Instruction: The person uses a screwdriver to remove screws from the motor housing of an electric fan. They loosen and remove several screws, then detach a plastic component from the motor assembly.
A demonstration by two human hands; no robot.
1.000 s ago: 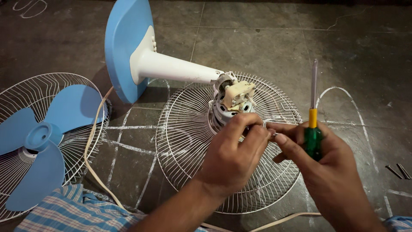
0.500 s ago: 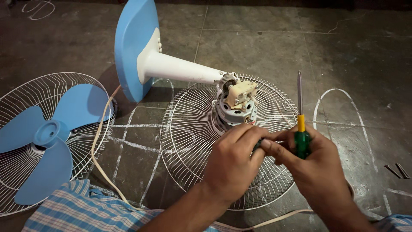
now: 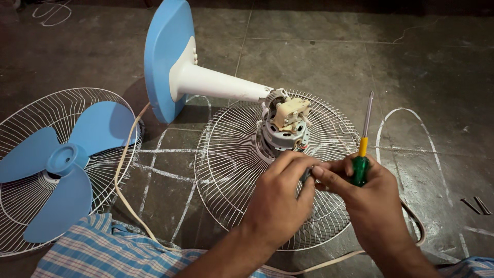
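A: Head view. Left hand point(image 3: 278, 198) and right hand point(image 3: 368, 198) meet just below the motor point(image 3: 282, 131), fingertips pinching a small dark part point(image 3: 307, 175), too small to identify. Right grip also pressed around the screwdriver point(image 3: 362, 154), shaft pointing to 12.

B: Step?

A: Looks like handling a fastener, driver parked. Next move likely needs regripping it tip-down.

B: Room?

A: Wire guard point(image 3: 231, 170) lies under the hands; its rim at 6 is close. Cord point(image 3: 126, 170) at 9, two screws point(image 3: 477, 205) at 3. Open floor point(image 3: 319, 46) at 12.
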